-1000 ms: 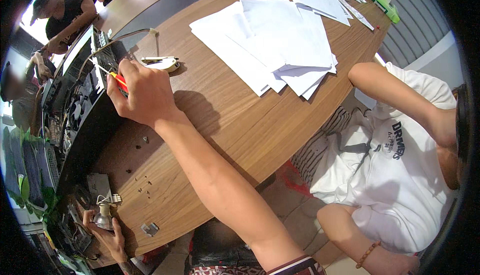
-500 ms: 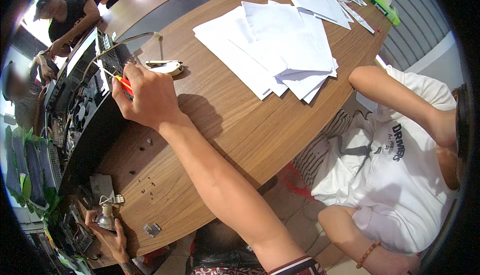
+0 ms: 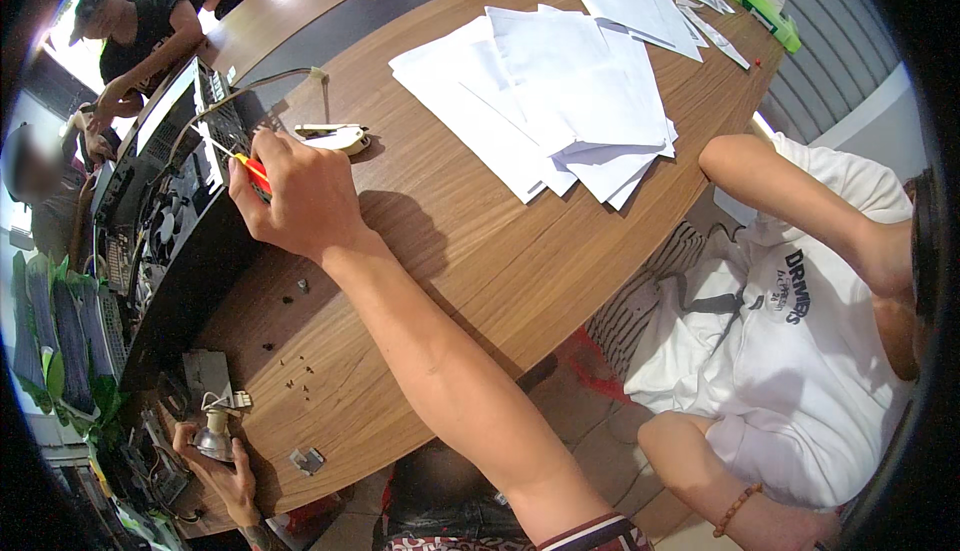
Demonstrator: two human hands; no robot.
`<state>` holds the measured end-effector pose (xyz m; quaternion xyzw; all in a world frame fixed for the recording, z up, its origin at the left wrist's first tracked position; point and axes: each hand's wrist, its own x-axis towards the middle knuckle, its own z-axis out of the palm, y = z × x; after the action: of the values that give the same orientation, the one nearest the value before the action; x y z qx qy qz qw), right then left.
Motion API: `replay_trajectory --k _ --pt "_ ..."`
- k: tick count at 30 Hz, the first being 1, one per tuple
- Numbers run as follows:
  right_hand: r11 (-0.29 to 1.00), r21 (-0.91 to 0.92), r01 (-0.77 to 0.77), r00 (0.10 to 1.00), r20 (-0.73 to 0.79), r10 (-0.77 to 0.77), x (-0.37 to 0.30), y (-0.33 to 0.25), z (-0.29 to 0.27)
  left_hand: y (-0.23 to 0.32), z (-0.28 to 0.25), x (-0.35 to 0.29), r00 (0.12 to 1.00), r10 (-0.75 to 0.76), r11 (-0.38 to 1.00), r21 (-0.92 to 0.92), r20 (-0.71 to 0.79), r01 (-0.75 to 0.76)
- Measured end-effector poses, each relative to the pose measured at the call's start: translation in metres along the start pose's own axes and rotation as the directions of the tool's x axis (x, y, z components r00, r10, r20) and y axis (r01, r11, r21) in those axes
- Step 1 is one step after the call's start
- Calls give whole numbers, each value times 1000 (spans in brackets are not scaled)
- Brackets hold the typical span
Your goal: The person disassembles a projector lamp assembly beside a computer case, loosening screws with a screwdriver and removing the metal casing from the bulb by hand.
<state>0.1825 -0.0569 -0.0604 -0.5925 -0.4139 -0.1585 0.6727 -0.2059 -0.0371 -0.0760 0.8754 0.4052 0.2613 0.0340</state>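
My right hand [image 3: 295,196] is closed round the red and yellow handle of a screwdriver [image 3: 258,173]. Its shaft points up and left at the edge of an opened black computer case [image 3: 200,241]. Whether the tip sits on a screw is too small to tell. Inside the case a fan [image 3: 172,219] and cables show. At the lower left, my left hand [image 3: 222,476] has thumb and fingers round a silver, cup-shaped bulb [image 3: 213,441] with a cream neck. A cream-handled folding tool [image 3: 338,138] lies just beyond my right hand.
Small dark screws [image 3: 290,371] and a metal bracket [image 3: 307,461] lie on the wooden table [image 3: 480,281]. White papers [image 3: 570,81] spread across its far side. A person in a white shirt [image 3: 770,381] sits at the right. Another person [image 3: 150,31] works beyond the case.
The whole view has shifted very slightly. Both of my hands keep their holds, and the screwdriver stays at the case edge. At the upper left, the other person's hands have moved a little.
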Motion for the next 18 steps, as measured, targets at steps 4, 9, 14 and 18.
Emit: replay_trajectory --k 4,9,14,18 --pt "1000 -23 0 1000 1 0 0 1 -2 -3 2 -2 1000 -2 1000 -2 1 2" --pt "1000 0 -6 1000 -15 6 2 1 -6 2 3 1 1000 29 1000 -4 -6 -29" --pt "998 -65 -17 1000 16 18 7 -9 16 -10 -14 -1 995 76 997 -5 -67 -77" --pt "995 -91 -47 998 43 51 -3 3 -11 14 6 7 992 103 991 -72 -77 -109"
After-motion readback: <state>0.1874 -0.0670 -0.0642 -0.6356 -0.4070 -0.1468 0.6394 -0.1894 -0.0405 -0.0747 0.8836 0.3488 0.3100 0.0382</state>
